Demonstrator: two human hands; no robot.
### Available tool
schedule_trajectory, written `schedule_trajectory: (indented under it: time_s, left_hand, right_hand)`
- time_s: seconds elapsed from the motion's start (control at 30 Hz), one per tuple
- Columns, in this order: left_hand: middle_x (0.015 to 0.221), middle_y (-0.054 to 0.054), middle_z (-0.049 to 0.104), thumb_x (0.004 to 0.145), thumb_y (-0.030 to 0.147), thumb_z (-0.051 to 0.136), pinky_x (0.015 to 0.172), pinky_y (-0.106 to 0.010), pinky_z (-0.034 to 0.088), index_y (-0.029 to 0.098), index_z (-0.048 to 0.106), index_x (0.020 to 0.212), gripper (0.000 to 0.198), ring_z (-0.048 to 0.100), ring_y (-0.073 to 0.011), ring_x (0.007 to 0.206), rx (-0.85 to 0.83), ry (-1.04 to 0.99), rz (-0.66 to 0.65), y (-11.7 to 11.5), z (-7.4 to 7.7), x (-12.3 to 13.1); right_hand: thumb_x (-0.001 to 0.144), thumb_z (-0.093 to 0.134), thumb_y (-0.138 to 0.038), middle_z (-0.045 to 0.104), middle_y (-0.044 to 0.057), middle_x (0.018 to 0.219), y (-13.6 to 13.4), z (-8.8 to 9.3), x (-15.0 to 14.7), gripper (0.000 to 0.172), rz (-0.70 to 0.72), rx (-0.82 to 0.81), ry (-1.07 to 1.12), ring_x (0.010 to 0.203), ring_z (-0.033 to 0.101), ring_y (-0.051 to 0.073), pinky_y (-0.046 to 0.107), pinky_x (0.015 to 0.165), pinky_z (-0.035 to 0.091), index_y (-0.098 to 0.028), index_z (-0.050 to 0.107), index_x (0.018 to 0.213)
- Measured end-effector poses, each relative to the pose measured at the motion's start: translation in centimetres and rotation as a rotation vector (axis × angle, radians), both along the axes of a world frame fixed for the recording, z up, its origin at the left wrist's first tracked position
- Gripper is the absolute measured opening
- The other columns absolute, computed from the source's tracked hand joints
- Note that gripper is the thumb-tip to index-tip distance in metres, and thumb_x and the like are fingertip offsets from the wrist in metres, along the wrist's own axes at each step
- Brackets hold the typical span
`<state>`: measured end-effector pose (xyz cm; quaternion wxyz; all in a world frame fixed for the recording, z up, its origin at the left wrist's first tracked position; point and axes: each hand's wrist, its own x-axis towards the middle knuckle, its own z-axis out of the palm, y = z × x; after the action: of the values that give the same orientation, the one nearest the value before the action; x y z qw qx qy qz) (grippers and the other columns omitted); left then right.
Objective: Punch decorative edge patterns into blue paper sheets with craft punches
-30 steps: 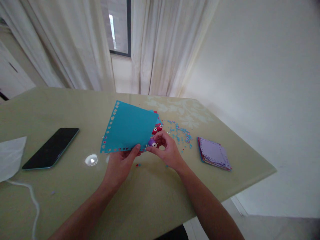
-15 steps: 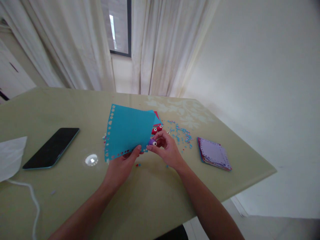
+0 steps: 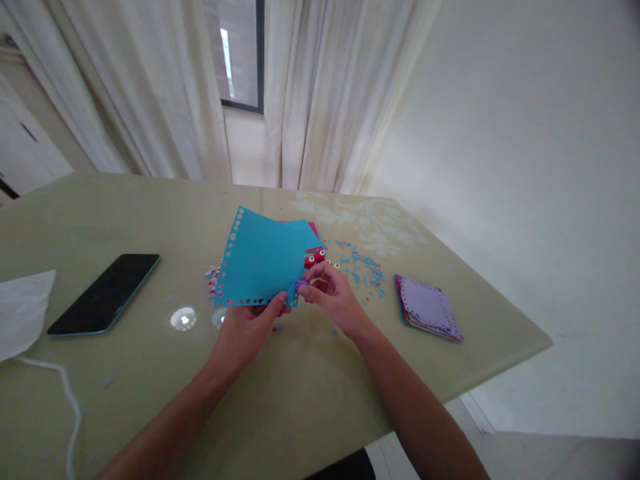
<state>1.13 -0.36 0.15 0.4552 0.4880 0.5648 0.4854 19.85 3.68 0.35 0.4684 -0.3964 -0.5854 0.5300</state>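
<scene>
My left hand (image 3: 255,320) pinches the lower edge of a blue sheet of paper (image 3: 265,260), tilted up above the table. Small cut-out shapes run along the sheet's left and bottom edges. At its lower right corner my right hand (image 3: 333,293) is closed on a small purple craft punch (image 3: 303,285), which sits against the paper's edge; the fingers partly cover it. Behind the sheet lie red punches (image 3: 315,258) with white eye-like spots, and more blue and red paper (image 3: 310,235).
Tiny punched bits (image 3: 367,267) are scattered right of the hands, with more left of the sheet. A stack of punched purple paper (image 3: 430,308) lies at the right. To the left are a phone (image 3: 105,293), a white sheet (image 3: 25,313) and a white cable (image 3: 73,407).
The blue sheet has turned slightly and shifted right, its bottom edge now more level. The purple punch has moved a little left onto the paper's edge, its white spot now hidden.
</scene>
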Motion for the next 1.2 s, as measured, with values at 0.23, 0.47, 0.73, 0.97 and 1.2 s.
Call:
schedule_trajectory:
  time_s: [0.23,0.47,0.73,0.97,1.2]
  left_hand:
    - [0.081,-0.008,0.083,0.078,0.056,0.076,0.06,-0.035,0.064,0.019,0.076,0.091,0.039,0.08,-0.0289,0.076,0.002,0.004,-0.013,0.1,-0.5,0.0]
    - [0.085,-0.008,0.084,0.078,0.056,0.076,0.059,-0.035,0.064,0.019,0.076,0.095,0.041,0.081,-0.0297,0.078,0.0,-0.016,-0.032,0.0,-0.3,0.1]
    - [0.086,-0.009,0.084,0.077,0.058,0.074,0.063,-0.036,0.065,0.019,0.078,0.097,0.044,0.081,-0.0308,0.084,-0.061,0.026,-0.048,0.0,-0.2,0.1]
    - [0.087,-0.009,0.084,0.076,0.059,0.072,0.064,-0.036,0.064,0.02,0.079,0.096,0.044,0.081,-0.0309,0.084,-0.063,0.037,-0.062,-0.1,0.1,0.1]
    - [0.086,-0.009,0.084,0.077,0.061,0.072,0.068,-0.039,0.065,0.02,0.08,0.093,0.044,0.081,-0.032,0.085,-0.077,0.07,-0.067,0.0,-0.5,-0.1]
  right_hand:
    - [0.072,0.093,-0.047,0.064,-0.002,0.081,0.4,-0.4,-0.1,0.041,-0.011,-0.195,0.172,0.068,0.054,0.012,0.025,0.059,0.038,-0.021,0.068,0.092]
    - [0.074,0.09,-0.055,0.062,-0.003,0.072,0.4,-0.9,0.2,0.043,0.057,-0.245,0.147,0.057,0.045,0.009,0.026,0.054,0.029,-0.02,0.074,0.091]
    - [0.068,0.096,-0.049,0.063,-0.003,0.079,0.4,-1.2,0.0,0.042,0.089,-0.298,0.153,0.064,0.046,0.009,0.025,0.059,0.033,-0.02,0.074,0.088]
    - [0.076,0.089,-0.055,0.053,-0.006,0.07,0.3,-1.2,-0.1,0.041,0.173,-0.292,0.108,0.056,0.034,0.008,0.026,0.053,0.022,-0.019,0.069,0.085]
    - [0.072,0.091,-0.057,0.057,-0.005,0.071,0.0,-0.7,-0.4,0.045,0.176,-0.246,0.094,0.058,0.038,0.009,0.026,0.054,0.025,-0.02,0.069,0.085]
